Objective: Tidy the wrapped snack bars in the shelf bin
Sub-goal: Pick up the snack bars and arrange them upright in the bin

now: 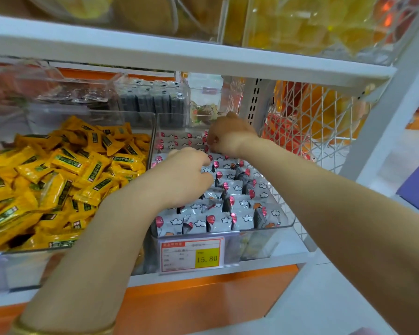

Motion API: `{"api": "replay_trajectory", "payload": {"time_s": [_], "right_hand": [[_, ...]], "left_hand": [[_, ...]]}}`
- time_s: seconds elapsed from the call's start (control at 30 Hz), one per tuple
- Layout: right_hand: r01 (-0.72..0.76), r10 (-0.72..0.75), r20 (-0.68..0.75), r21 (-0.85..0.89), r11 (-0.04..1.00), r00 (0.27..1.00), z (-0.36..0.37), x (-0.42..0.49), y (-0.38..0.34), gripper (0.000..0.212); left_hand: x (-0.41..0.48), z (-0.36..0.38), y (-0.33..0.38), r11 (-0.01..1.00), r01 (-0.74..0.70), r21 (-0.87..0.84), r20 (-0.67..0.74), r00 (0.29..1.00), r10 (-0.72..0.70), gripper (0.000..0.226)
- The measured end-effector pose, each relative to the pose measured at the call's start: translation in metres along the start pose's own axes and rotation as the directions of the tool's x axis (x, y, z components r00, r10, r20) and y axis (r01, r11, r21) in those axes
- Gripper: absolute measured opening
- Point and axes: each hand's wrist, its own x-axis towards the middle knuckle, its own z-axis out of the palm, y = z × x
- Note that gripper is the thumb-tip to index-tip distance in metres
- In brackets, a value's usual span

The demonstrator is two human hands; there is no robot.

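Observation:
A clear plastic shelf bin (264,232) holds several grey-wrapped snack bars (237,201) printed with red balloons and white clouds, standing in rows. My left hand (182,175) is down in the middle of the bin, fingers curled onto the wrappers. My right hand (228,136) reaches to the bin's far end, its fingers curled down among the back rows of bars. What exactly each hand's fingertips pinch is hidden by the hands themselves.
A bin of yellow-wrapped snacks (58,180) sits directly to the left. A price tag (191,256) reading 15.80 hangs on the bin front. Dark packs (153,97) stand behind. A white wire mesh panel (319,131) bounds the right; a white shelf (179,56) runs close overhead.

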Motion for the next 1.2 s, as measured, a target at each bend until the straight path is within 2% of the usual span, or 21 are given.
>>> {"api": "replay_trajectory", "payload": {"time_s": [0.1,0.17,0.23,0.3,0.43,0.53,0.6,0.7,0.83,0.97,1.03,1.13,1.2], "right_hand": [[-0.018,0.018,0.009,0.009,1.0,1.0,0.002,0.0,-0.002,0.019],[-0.015,0.015,0.01,0.056,0.998,1.0,-0.004,-0.003,-0.002,0.016],[-0.016,0.021,-0.028,0.165,0.986,0.999,-0.014,-0.008,0.001,0.015],[-0.032,0.077,-0.124,0.329,0.944,0.989,-0.026,-0.017,0.007,0.013],[0.012,0.282,-0.368,0.626,0.78,0.886,-0.034,-0.052,0.019,0.008],[0.03,0.423,-0.453,0.71,0.704,0.785,-0.028,-0.08,0.021,0.006],[0.073,0.513,-0.432,0.812,0.579,0.742,-0.023,-0.097,0.02,0.007],[0.164,0.58,-0.28,0.956,0.245,0.765,-0.018,-0.124,0.014,0.018],[0.17,0.534,-0.141,0.985,-0.005,0.834,-0.011,-0.145,0.007,0.014],[0.207,0.407,-0.019,0.882,-0.424,0.913,-0.004,-0.156,0.007,0.004],[0.195,0.357,0.002,0.834,-0.515,0.934,-0.001,-0.158,0.009,0.009],[0.181,0.338,0.011,0.828,-0.53,0.941,0.002,-0.159,0.011,0.027],[0.179,0.343,0.014,0.833,-0.524,0.939,0.003,-0.159,0.011,0.03]], "left_hand": [[-0.001,-0.002,0.0,1.0,0.002,-0.02,-0.019,1.0,-0.002,0.044],[-0.001,-0.002,0.0,1.0,0.006,-0.03,-0.045,0.999,-0.007,0.037],[-0.001,-0.003,0.0,0.998,0.001,-0.065,-0.09,0.996,-0.007,0.019],[-0.001,-0.004,0.001,0.992,-0.011,-0.123,-0.155,0.988,-0.009,0.007],[-0.002,-0.004,0.002,0.972,-0.02,-0.232,-0.315,0.947,-0.056,0.01],[-0.006,-0.002,0.007,0.954,-0.015,-0.301,-0.359,0.928,-0.099,0.015],[-0.01,0.0,0.011,0.924,-0.002,-0.383,-0.328,0.935,-0.134,0.011],[-0.018,0.006,0.015,0.795,0.028,-0.607,-0.238,0.947,-0.215,0.025],[-0.024,0.011,0.017,0.499,0.0,-0.867,-0.166,0.943,-0.289,0.021],[-0.029,0.013,0.02,0.374,-0.006,-0.927,-0.135,0.938,-0.318,0.019],[-0.03,0.013,0.023,0.35,0.007,-0.937,-0.117,0.937,-0.331,0.018],[-0.028,0.013,0.024,0.336,0.021,-0.942,-0.106,0.929,-0.354,0.025],[-0.028,0.013,0.022,0.327,0.028,-0.944,-0.099,0.926,-0.364,0.026]]}}
